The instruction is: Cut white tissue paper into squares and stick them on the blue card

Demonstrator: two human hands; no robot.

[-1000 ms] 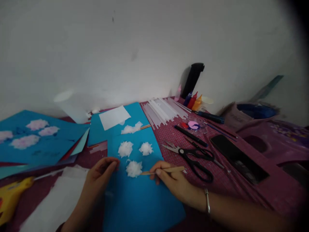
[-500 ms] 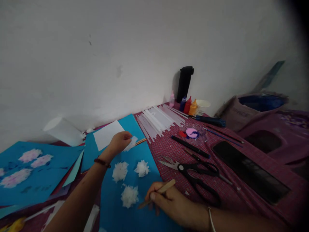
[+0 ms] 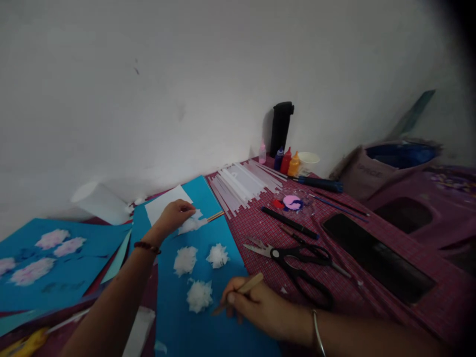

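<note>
Our left hand is at thin white paper scraps beyond the three flowers, fingertips together, can't tell if they pinch a piece; our right hand pinches a slim, tapered wooden stick, tip just beside the nearest flower. Smooth blue sheet extends on our side of the flowers, giving us room there, while black-handled metal scissors sit just off its right edge on checked cloth. All three flowers are on the sheet, roundish, ruffled white paper.

Head-worn view, forward and downward
</note>
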